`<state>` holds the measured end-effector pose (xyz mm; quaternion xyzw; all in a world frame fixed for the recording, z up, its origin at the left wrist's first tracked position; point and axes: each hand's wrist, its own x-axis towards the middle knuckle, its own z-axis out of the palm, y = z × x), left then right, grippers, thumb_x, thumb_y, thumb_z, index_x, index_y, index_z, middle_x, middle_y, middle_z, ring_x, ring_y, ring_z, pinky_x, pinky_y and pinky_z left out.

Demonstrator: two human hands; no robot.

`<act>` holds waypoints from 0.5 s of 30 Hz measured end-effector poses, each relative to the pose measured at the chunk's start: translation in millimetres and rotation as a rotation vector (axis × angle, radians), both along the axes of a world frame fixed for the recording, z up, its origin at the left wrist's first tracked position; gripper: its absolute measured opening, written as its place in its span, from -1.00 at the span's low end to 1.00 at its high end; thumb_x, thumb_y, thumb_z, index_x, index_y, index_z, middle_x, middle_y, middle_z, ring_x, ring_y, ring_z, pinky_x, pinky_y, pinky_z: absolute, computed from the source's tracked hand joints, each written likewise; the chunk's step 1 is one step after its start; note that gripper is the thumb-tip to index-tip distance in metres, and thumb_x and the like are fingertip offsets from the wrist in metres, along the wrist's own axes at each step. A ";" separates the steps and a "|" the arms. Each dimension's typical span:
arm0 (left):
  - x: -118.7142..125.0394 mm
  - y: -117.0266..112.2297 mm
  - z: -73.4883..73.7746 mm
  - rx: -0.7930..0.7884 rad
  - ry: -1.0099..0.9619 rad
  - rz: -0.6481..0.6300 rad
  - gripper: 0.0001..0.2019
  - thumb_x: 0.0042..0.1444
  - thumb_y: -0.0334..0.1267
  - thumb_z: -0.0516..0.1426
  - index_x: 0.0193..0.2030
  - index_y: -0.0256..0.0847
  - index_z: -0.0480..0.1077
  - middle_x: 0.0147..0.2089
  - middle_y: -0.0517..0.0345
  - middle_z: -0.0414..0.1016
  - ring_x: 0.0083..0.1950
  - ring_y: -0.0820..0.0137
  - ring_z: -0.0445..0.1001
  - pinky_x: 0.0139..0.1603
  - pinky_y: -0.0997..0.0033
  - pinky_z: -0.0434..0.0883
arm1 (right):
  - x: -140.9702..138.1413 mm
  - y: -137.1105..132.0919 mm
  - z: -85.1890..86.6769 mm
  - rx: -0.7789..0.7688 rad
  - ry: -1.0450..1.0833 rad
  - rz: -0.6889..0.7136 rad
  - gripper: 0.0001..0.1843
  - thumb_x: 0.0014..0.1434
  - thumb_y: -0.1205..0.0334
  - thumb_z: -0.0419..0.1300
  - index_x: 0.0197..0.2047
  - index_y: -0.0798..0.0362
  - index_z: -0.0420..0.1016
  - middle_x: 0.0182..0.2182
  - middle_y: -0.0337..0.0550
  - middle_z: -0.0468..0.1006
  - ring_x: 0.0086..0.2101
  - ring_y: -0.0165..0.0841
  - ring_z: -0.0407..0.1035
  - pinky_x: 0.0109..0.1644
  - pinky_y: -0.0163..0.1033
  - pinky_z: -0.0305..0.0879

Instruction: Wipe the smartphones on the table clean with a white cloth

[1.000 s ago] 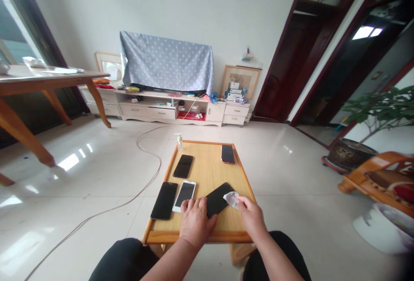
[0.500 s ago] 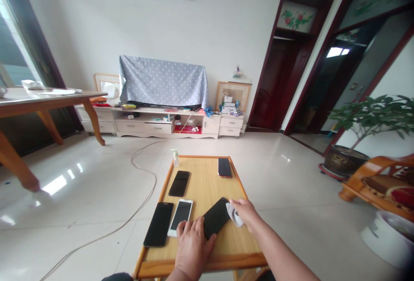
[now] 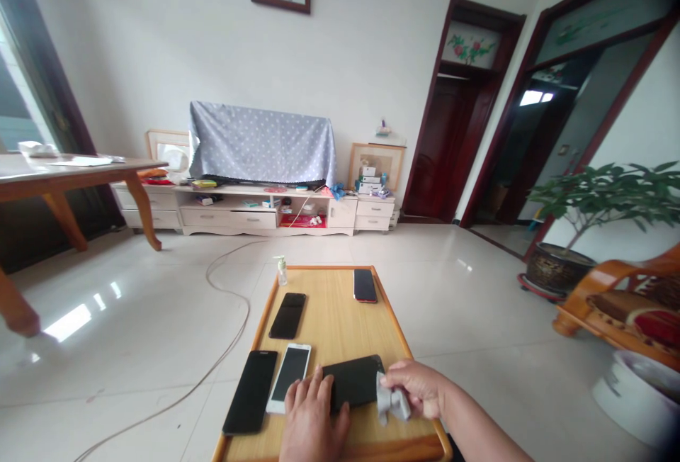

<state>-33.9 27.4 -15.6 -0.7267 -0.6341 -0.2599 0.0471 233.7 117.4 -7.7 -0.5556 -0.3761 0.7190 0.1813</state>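
Observation:
A black smartphone (image 3: 357, 380) lies slantwise near the front of the small wooden table (image 3: 334, 313). My left hand (image 3: 312, 409) grips its left end, fingers over the far side and thumb at the near edge. Pinched in my right hand (image 3: 417, 384) is a crumpled grey cloth (image 3: 393, 403), which touches the phone's right end. Just left of my left hand is a white phone (image 3: 290, 377) with a dark screen, partly covered by the fingers. Beside it lies a large black phone (image 3: 249, 392). Part of the held phone's left end is hidden under my fingers.
Farther back on the table are another black phone (image 3: 287, 315), a phone with a red edge (image 3: 365, 285) and a small pump bottle (image 3: 282, 271). A raised rim borders the tabletop. A cable (image 3: 234, 341) runs across the floor at left; a white bucket (image 3: 637, 392) stands at right.
The held phone has turned clockwise and now lies closer to crosswise. My right hand, with the cloth, has moved down and slightly right along with its end. The camera view has tilted upward.

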 end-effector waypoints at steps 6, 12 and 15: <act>-4.9 6.5 -10.2 0.194 0.082 -0.018 -0.48 0.26 0.04 0.10 0.26 -0.19 0.30 0.23 -0.03 0.50 0.22 0.18 0.44 0.24 0.06 0.24 | 0.8 -8.2 -14.3 0.017 0.119 -0.125 -0.71 0.07 0.21 0.17 -0.61 0.03 0.20 -0.76 -0.41 0.20 -0.78 -0.62 -0.20 -0.74 -0.45 -0.38; -4.0 9.9 -8.3 0.315 0.104 0.005 -0.42 0.22 0.05 0.14 0.28 -0.23 0.27 0.24 -0.08 0.49 0.24 0.16 0.43 0.21 0.10 0.27 | 9.8 -2.5 -20.5 0.081 0.347 -0.421 -0.63 0.10 0.16 0.28 -0.60 0.06 0.22 -0.74 -0.43 0.20 -0.75 -0.65 -0.12 -0.69 -0.47 -0.32; -4.1 14.6 -12.2 0.335 0.097 0.001 -0.47 0.21 0.04 0.15 0.23 -0.19 0.32 0.20 -0.06 0.52 0.21 0.16 0.45 0.17 0.11 0.30 | 5.8 8.2 -18.6 0.130 0.469 -0.566 -0.64 0.08 0.15 0.36 -0.53 0.07 0.27 -0.69 -0.42 0.28 -0.75 -0.66 -0.07 -0.69 -0.46 -0.26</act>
